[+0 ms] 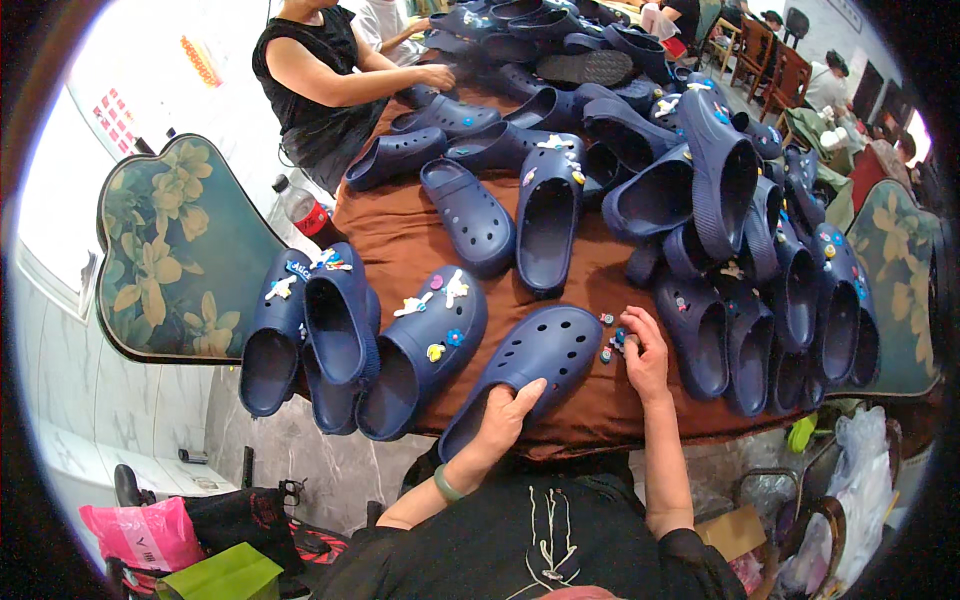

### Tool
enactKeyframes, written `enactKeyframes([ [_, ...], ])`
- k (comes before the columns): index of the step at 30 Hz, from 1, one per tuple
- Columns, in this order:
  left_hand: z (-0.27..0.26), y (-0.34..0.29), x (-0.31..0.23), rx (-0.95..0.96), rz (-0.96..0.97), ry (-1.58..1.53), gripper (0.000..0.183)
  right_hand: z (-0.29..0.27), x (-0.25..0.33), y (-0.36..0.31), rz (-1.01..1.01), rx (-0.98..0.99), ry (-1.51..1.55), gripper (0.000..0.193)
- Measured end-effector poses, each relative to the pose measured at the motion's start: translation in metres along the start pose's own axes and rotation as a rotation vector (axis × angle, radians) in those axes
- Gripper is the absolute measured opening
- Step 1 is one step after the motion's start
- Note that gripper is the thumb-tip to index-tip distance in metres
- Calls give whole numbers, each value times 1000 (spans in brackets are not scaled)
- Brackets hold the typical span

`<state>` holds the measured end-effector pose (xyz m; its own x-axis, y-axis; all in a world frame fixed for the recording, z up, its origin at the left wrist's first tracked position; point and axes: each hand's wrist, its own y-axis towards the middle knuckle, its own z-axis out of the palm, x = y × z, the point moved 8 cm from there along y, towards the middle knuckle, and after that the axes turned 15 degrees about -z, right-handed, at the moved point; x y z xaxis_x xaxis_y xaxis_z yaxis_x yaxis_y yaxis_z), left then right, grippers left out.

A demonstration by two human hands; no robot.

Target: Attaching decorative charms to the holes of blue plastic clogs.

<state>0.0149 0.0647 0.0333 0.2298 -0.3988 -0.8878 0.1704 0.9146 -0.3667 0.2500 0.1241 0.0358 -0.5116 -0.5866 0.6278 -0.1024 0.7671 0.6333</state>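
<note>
My left hand (508, 415) grips a navy clog (545, 350) by its opening, fingers inside and thumb on top. The clog's upper has round holes and bears no charms. Just right of its toe, small colourful shoe charms (607, 354) lie on the brown cloth. My right hand (645, 350) is among them, its fingertips pinched at a blue charm. Left of the held clog stands a navy clog with charms (425, 330) fixed in its holes: white figures, a blue flower and a yellow piece.
More decorated clogs (340, 320) stand at the left edge of the brown-covered table (390, 235). A heap of clogs (700, 170) crowds the right side. Beyond the bottle (308, 215), a person in black (320, 80) reaches over the table. Flowered chair backs (185, 250) flank it.
</note>
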Motion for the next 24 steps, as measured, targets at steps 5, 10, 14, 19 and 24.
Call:
enactKeyframes([
  [5,-4,11,1,-76,-27,144,40,-12,-43,-14,90,-173,45,26],
  [10,-1,13,8,9,17,96,54,-31,-56,-28,297,-362,145,17],
  [14,5,7,16,57,-38,244,47,-32,-59,-44,407,-348,189,17],
  [19,8,1,14,23,8,381,42,-21,-33,-24,247,-11,-114,20],
  [24,-1,-5,13,-38,-20,406,41,-19,-34,-20,113,122,-230,22],
])
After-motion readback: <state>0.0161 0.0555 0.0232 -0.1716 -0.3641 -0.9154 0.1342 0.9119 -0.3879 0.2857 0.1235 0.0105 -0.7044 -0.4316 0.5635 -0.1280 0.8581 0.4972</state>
